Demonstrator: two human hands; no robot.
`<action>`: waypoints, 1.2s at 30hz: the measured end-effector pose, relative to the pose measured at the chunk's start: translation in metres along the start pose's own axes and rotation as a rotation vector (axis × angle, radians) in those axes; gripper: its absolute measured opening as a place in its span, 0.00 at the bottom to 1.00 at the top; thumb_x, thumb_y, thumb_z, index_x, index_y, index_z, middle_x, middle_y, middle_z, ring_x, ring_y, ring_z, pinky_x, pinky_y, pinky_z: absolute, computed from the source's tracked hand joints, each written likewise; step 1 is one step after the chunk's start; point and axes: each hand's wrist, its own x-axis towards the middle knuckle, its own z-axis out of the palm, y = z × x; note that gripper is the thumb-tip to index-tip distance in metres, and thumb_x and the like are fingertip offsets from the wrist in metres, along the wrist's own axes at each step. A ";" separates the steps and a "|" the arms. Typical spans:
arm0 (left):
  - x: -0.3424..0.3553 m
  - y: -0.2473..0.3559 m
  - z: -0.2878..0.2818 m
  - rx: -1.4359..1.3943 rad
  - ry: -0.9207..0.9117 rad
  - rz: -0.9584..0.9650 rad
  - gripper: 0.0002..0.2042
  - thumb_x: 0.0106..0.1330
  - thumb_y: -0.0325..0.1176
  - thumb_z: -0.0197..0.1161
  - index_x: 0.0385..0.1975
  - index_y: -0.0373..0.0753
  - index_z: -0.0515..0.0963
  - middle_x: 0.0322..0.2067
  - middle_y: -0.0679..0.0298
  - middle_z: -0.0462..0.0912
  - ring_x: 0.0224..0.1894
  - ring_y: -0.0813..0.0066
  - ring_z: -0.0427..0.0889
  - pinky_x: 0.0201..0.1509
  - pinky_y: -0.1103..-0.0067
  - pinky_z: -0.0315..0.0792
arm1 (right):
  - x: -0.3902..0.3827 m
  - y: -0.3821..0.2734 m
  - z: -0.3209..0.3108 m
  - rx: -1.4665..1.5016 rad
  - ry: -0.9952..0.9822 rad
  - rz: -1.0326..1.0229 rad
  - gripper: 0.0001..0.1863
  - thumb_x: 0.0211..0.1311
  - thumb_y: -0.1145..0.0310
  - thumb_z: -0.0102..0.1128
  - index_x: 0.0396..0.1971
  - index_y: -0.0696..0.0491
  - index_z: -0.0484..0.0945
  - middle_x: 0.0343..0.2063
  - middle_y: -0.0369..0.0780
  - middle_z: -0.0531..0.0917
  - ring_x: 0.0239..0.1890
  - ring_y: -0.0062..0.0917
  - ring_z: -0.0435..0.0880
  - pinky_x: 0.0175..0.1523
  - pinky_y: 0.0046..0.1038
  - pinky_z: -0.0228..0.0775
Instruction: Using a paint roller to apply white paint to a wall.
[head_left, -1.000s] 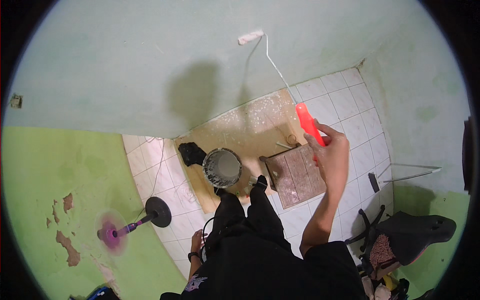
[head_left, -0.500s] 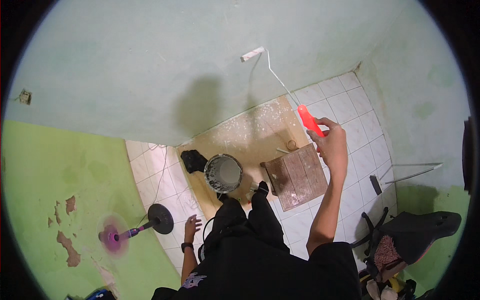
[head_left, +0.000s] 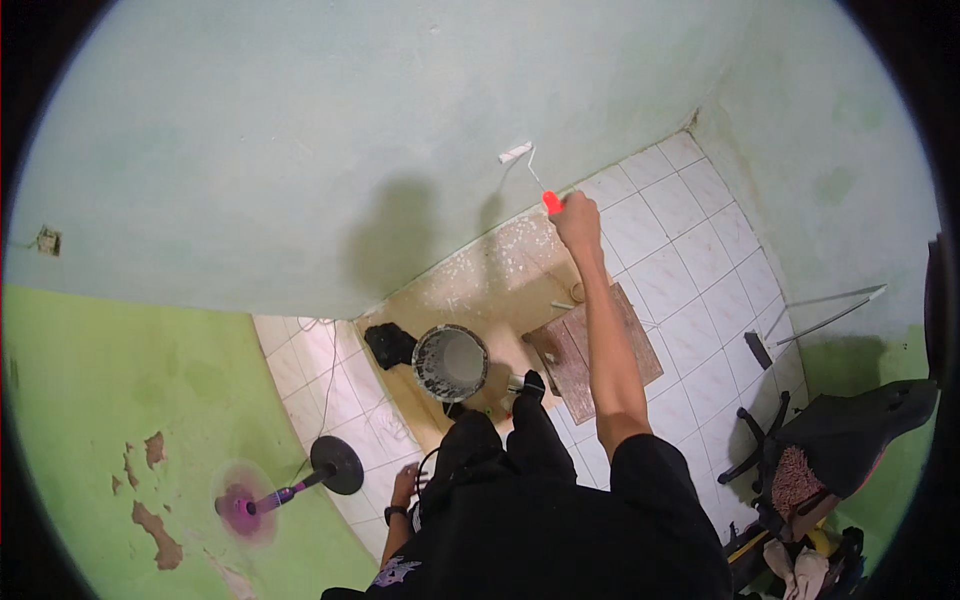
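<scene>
My right hand (head_left: 578, 225) is stretched forward, wrapped round the orange-red handle of a small paint roller (head_left: 516, 153). The roller's white sleeve is at the pale, patchy wall (head_left: 300, 150); whether it touches cannot be made out. Hanging low beside my left leg, my left hand (head_left: 405, 484) holds nothing, its fingers loosely apart. A paint-spattered bucket (head_left: 424, 370) with greyish-white paint inside stands in front of my feet. To its right is a low wooden table (head_left: 640, 350), partly covered by my right forearm.
A paint-speckled sheet (head_left: 510, 250) covers the floor along the wall. Left of the bucket lies a black plastic bag (head_left: 390, 345). A standing fan (head_left: 336, 465) spins at my left, its cable trailing. At the right are a broom (head_left: 758, 350) and a tipped black office chair (head_left: 850, 430).
My right arm has reached farther forward and left, bringing the roller's handle nearer the wall. The roller sleeve appears lower in view. My left hand has shifted slightly down and right.
</scene>
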 end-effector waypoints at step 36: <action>-0.421 0.435 0.102 -0.159 -0.550 2.149 0.26 0.66 0.43 0.51 0.61 0.77 0.54 0.66 0.84 0.48 0.65 0.74 0.47 0.57 0.61 0.62 | -0.215 -0.036 -0.100 0.563 -0.043 -0.009 0.16 0.50 0.77 0.64 0.42 0.60 0.78 0.19 0.38 0.80 0.16 0.13 0.72 0.21 0.19 0.64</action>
